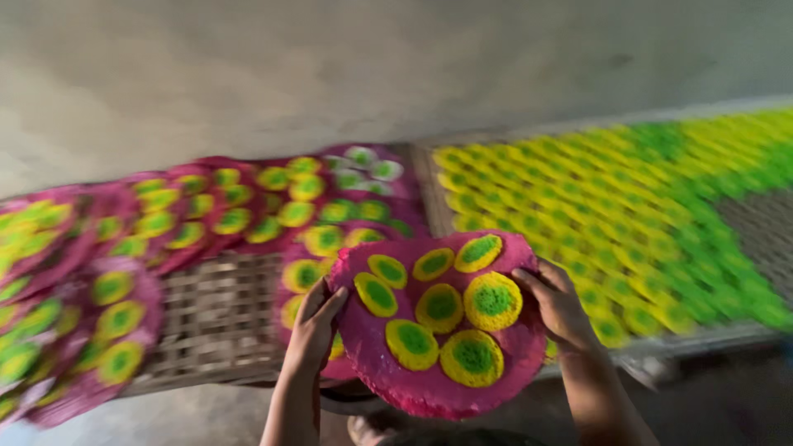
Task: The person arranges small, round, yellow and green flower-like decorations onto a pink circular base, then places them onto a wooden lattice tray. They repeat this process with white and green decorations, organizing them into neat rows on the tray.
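A round pink disc (438, 326) dotted with seven yellow rounds with green centres sits in the lower middle of the frame, held up between both hands and tilted toward the camera. The left hand (314, 326) grips its left edge, fingers curled over the rim; the right hand (557, 301) clamps the right edge, thumb on the face and fingers behind. The disc looks thin and a little floppy (its lower edge sags unevenly), so held only at two opposite edges it could crack or fold through the middle, and any squeeze from the thumbs could break off a piece of rim.

Just behind it, touching or overlapping, lie more pink discs (322, 215) of the same kind, spread in rows across the left and centre of the frame on a woven bamboo rack (219, 318). A bare patch of rack shows at lower left of centre. A careless lowering could land the held disc on a neighbour's edge and chip both, or catch it on the weave.

To the right, a second rack (764, 223) carries small yellow and green rounds (578, 206) packed close; the right elbow swinging out could sweep some off its near edge. The frame is motion-blurred, so fine detail is uncertain.
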